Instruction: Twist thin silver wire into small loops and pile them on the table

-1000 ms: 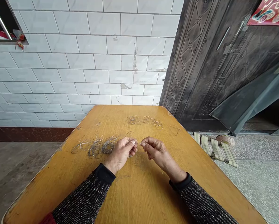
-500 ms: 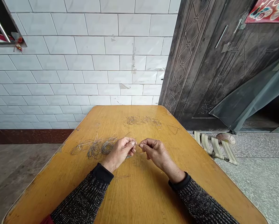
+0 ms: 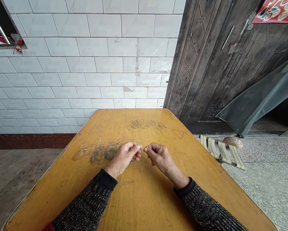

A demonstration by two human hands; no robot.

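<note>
The left hand [image 3: 126, 158] and right hand [image 3: 161, 156] pinch thin wire [image 3: 142, 148] in narrowed fingers, seemingly steadying it, wire coils [image 3: 111, 150] lying at nine o'clock, presumably for easy reach.

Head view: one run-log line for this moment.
left hand: pinching wire | right hand: pinching wire | wire coils: on table by left hand

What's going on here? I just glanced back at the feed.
A person's bare left hand and right hand pinch a thin, wire-like strand between them above a yellow-brown wooden table. Tangled grey wire coils lie beside the left hand; a row of thin wire loops lies farther back.
</note>
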